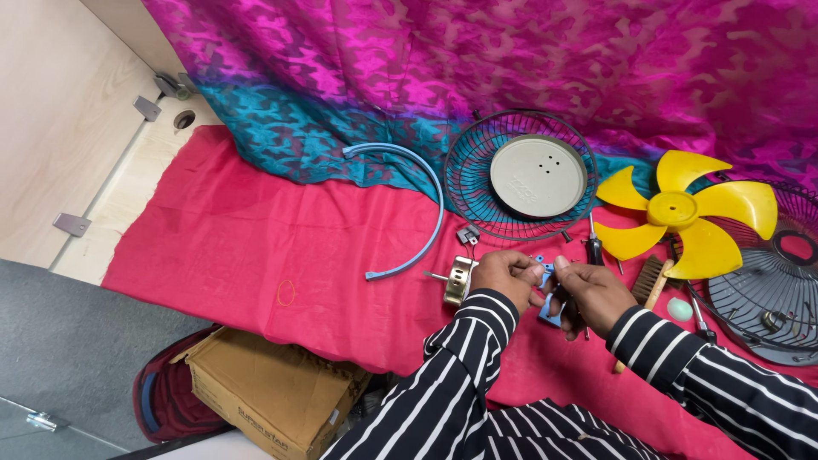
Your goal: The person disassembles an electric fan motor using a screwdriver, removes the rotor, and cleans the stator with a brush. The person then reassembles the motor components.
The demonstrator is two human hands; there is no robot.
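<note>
both hands, left hand [504, 274] and right hand [594, 292], pinch a small blue part [545, 274] between them, fingers clamped on it, raised just beside the yellow fan blade [677, 215] for a close look

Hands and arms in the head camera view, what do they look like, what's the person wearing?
Both arms wear long sleeves, dark navy or black with thin white stripes, ending in snug cuffs at the wrists. The left hand and right hand are bare: no gloves. No rings, watch or bracelets show from this angle.
</note>
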